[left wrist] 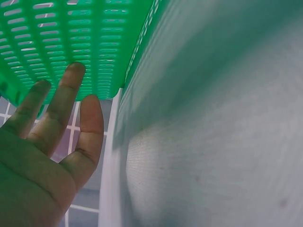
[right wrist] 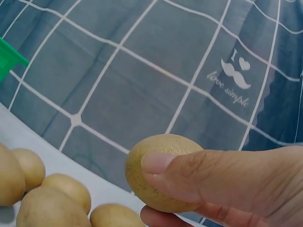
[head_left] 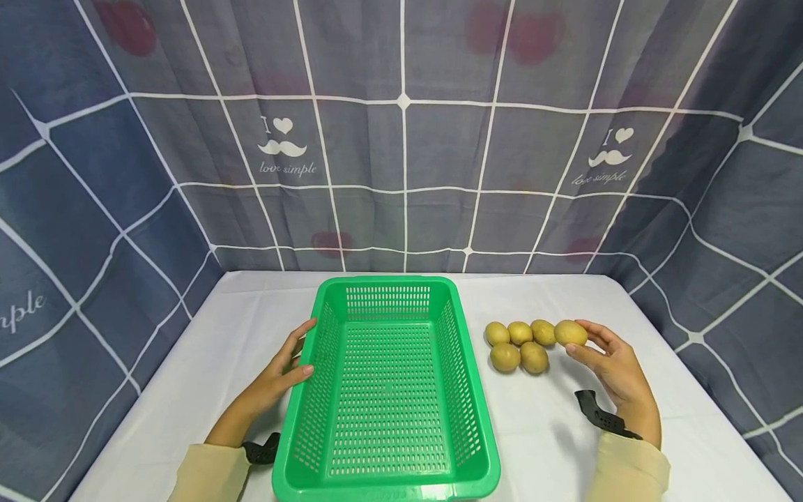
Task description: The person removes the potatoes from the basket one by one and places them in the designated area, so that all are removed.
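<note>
My right hand point(head_left: 617, 366) pinches a yellow-brown potato point(head_left: 571, 332) between thumb and fingers; the right wrist view shows the thumb point(right wrist: 184, 172) pressed across this potato point(right wrist: 142, 189). Just left of it, several other potatoes point(head_left: 505, 358) sit close together on the white cloth. A green plastic basket point(head_left: 482, 411) with slotted walls stands in the middle, its perforated floor showing. At the basket's left side is my left hand point(head_left: 276, 376), thumb and fingertips by the rim. Extended fingers point(left wrist: 57, 109) lie against the slotted outer wall point(left wrist: 99, 42) in the left wrist view.
A white cloth point(head_left: 552, 446) covers the table. Grey-blue curtains with white grid lines point(head_left: 439, 153) hang behind it and along both sides. Black straps point(head_left: 605, 415) are worn on both wrists.
</note>
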`<state>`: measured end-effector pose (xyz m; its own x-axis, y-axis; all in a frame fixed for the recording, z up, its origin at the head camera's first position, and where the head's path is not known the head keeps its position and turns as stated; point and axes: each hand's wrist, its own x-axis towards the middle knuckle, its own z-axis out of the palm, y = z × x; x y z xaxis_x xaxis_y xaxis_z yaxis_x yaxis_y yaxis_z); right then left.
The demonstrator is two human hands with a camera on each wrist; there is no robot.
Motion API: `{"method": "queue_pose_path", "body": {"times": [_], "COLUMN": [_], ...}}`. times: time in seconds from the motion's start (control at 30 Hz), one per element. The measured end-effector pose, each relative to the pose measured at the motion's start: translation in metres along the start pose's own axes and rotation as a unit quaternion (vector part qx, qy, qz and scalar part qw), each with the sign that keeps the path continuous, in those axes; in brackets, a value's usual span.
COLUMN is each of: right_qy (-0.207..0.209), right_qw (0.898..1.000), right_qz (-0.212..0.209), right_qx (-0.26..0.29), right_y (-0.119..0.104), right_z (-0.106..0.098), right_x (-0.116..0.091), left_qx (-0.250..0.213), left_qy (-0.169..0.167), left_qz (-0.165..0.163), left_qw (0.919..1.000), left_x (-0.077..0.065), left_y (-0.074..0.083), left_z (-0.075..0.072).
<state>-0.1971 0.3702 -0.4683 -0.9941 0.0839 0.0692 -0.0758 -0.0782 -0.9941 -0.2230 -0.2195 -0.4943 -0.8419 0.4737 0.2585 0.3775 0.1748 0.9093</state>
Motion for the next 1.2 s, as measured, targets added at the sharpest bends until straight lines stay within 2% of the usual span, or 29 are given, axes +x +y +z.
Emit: {"method": "queue_pose_path", "body": {"times": [0.17,0.43,0.87,1.2], "right_qy": [0.005,0.025,0.029,0.022], "right_qw": [1.0,0.998,0.994,0.991], "right_qz": [0.018,0.055,0.101,0.095], "right_qx": [0.015,0.01,-0.039,-0.095], "right_y": [0.008,0.019,0.033,0.036], "right_z": [-0.004,-0.008,-0.012,-0.015], "right_x": [0.001,0.001,0.002,-0.001], "left_qx": [-0.004,-0.003,-0.007,-0.012], "left_qy": [0.0,0.001,0.0,-0.001], "left_qz": [0.002,0.001,0.006,0.002], "left_qw": [1.0,1.0,1.0,0.9999], "left_x": [0.0,0.0,0.001,0.001], "left_y": [-0.001,-0.001,-0.003,-0.003], "left_z": [0.0,0.0,0.0,0.0]}}
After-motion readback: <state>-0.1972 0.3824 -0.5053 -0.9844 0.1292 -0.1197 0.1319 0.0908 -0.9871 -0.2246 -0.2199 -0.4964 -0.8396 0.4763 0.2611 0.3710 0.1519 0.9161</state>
